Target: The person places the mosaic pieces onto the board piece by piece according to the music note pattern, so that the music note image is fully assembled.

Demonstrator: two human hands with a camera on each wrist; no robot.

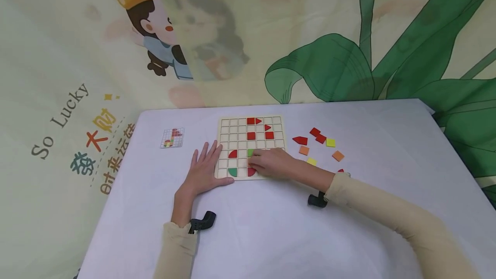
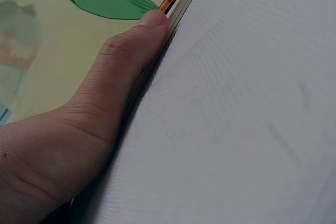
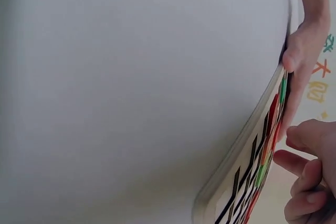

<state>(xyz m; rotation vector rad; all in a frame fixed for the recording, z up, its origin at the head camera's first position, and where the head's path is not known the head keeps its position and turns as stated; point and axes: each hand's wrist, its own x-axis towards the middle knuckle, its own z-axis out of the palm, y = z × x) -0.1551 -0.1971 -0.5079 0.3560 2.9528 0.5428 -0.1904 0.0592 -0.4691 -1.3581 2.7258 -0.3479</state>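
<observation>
A cream grid board lies on the table, with red squares, red triangles and red and green quarter-round pieces in its cells. My left hand is spread at its left front corner, the thumb along the front edge; the left wrist view shows this thumb close up. Over the lower middle of the board, my right hand reaches in from the right, fingertips beside a green piece and above a red quarter-round piece. In the right wrist view, its thumb and index finger stand apart with nothing visible between them.
Right of the board lie loose red pieces, orange squares and yellow squares, some near my right forearm. A small printed pattern card lies at left. A printed cloth hangs behind the white table.
</observation>
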